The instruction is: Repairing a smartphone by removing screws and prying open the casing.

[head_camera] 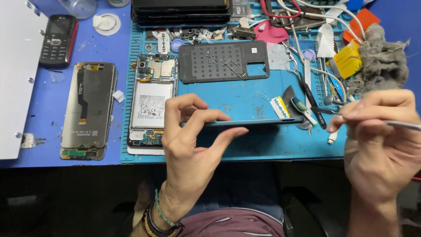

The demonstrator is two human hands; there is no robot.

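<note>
At the far left a white panel covers the corner of the blue table, and an old black keypad phone lies just beside it. Next comes a detached screen face down, close to the table's front edge. A teal work mat starts right after it; on its left strip lies an opened phone with the battery showing.

The left hand holds a thin phone frame edge-on above the mat's front part, thumb under it and fingers curled over the top. Behind the frame a dark back cover lies flat with small screws on it, and a stack of dark phones sits at the mat's far edge. The bare middle of the mat between cover and frame is the only open room.

The right hand is closed in a pinch around metal tweezers, whose tip is near the frame's right end. Behind it the mat's right side is crowded: scissors, a small brush, white cables, a yellow card and a grey rag.
</note>
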